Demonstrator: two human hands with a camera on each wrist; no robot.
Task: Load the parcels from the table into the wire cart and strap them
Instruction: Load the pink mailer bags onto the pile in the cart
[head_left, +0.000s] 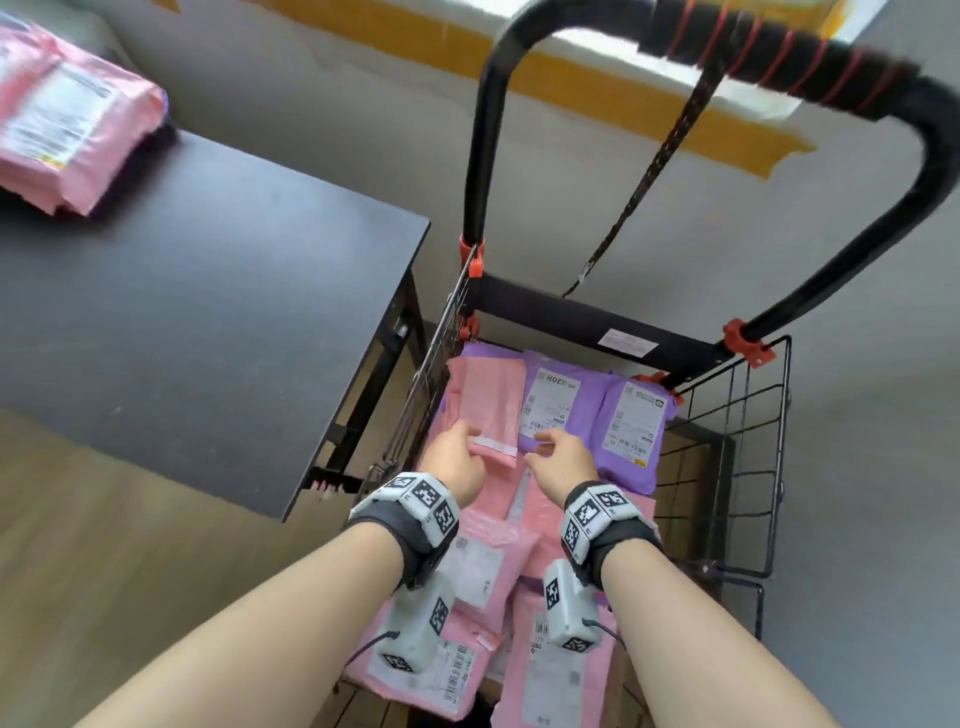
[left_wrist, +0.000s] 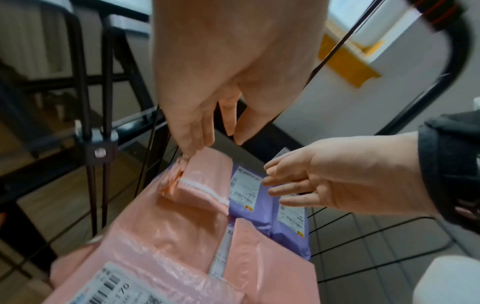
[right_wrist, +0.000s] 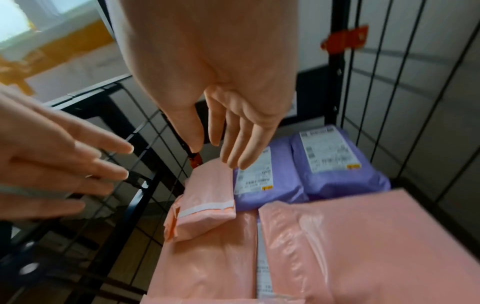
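A small pink parcel (head_left: 488, 400) (left_wrist: 205, 181) (right_wrist: 207, 191) lies at the far left of the wire cart (head_left: 748, 415), on top of other parcels. My left hand (head_left: 465, 441) (left_wrist: 207, 139) hovers at its near edge with straight fingers, one fingertip (left_wrist: 188, 153) touching a corner. My right hand (head_left: 545, 447) (right_wrist: 221, 152) is spread open just above the purple parcels (head_left: 556, 400) (right_wrist: 332, 164) beside it, holding nothing. Large pink parcels (head_left: 483, 571) (right_wrist: 350, 236) fill the cart's near side. A black strap (head_left: 660, 156) hangs from the cart handle (head_left: 779, 41).
The dark table (head_left: 208, 260) stands to the left of the cart, its corner close to the cart's left wall. A stack of pink parcels (head_left: 67, 119) rests at the table's far left. Wooden floor lies below, a grey wall behind.
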